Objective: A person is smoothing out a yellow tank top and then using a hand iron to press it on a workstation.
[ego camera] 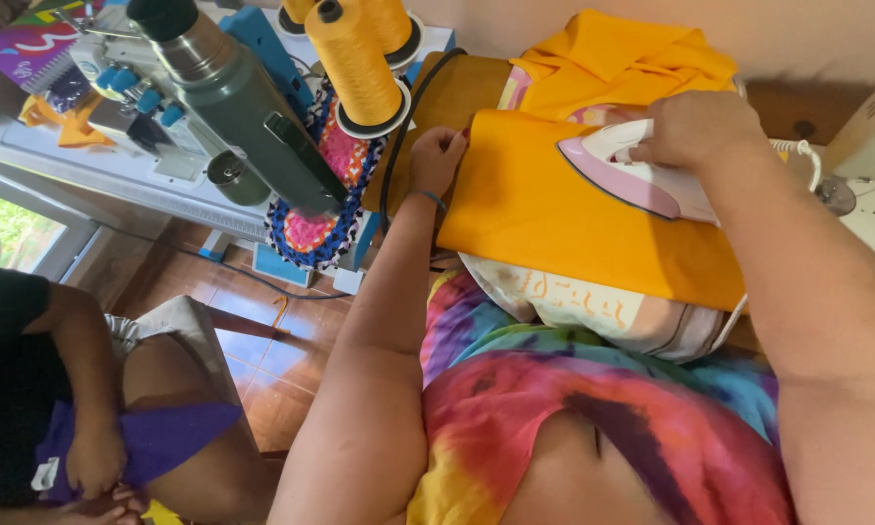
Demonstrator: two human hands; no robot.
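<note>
Far left, a co-worker's hand [95, 457] grips purple cloth [170, 437]; a green flask [238, 102] and yellow thread cones [355, 58] crowd close. My left hand [437, 156] pinches the orange fabric [554, 219] edge, my right hand [695, 126] wraps the pink iron [632, 180], open fabric nearer me.

The right hand [695, 126] covers the iron's [642, 180] handle, so her grip is hidden. The orange cloth [573, 219] hides the pad under it. A second person at near left is cut off by the edge, hands [92, 462] bunched in purple fabric [170, 437]
</note>
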